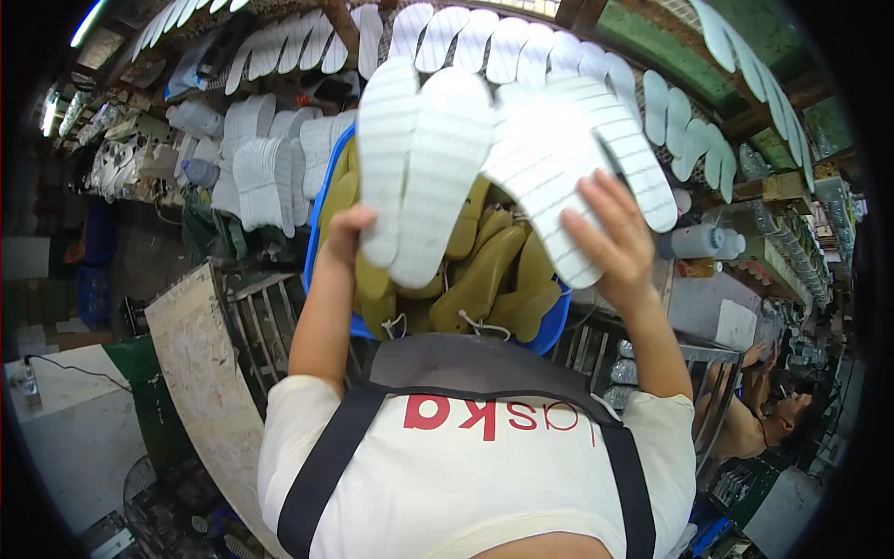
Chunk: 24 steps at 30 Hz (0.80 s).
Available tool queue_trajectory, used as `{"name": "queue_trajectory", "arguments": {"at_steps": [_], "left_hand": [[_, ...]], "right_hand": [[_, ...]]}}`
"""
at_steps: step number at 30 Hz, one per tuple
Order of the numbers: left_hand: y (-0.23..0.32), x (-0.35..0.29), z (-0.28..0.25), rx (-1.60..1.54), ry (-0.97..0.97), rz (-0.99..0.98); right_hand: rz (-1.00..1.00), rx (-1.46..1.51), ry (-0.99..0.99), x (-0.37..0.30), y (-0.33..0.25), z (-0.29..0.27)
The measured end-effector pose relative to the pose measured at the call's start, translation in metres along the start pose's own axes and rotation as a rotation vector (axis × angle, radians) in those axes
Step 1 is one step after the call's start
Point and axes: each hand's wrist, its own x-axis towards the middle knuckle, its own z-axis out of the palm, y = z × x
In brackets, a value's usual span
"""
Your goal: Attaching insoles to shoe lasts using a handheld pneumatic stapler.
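Note:
My left hand [350, 233] is closed on the edge of a pair of pale, faintly striped insoles [445, 168]; its thumb shows, while the other fingers are hidden behind them. On the right, my right hand [613, 238] lays its fingers across the front of white insoles with dark stripes [535, 158], gripping them near their lower end; the thumb is out of sight. Both sets are held up over a blue tub [315, 233]. Olive-coloured shoe lasts [480, 279] fill the tub, some with white cord loops.
Rows of white insoles [507, 47] lean along the rack behind. Stacked insoles [265, 182] lie at the left. Plastic bottles [694, 242] stand to the right of my right hand. Another person [745, 424] is at the far right. A worn board [207, 345] slants at left.

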Motion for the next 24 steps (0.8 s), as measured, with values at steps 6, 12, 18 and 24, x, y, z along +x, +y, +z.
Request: {"name": "queue_trajectory", "arguments": {"at_steps": [6, 12, 18, 24], "left_hand": [[-0.005, -0.140, 0.031, -0.099, 0.455, 0.135], [-0.014, -0.173, 0.033, -0.073, 0.604, 0.234], [-0.066, -0.126, 0.048, -0.062, 0.383, 0.074], [-0.068, -0.124, 0.047, -0.037, 0.224, -0.093]], "right_hand": [[0.205, 0.209, -0.146, -0.076, -0.022, 0.082], [0.219, 0.255, -0.822, -0.067, -0.062, 0.082], [0.975, 1.413, -0.515, 0.017, -0.099, 0.088], [1.040, 1.474, 0.148, 0.004, -0.088, 0.131]]}}
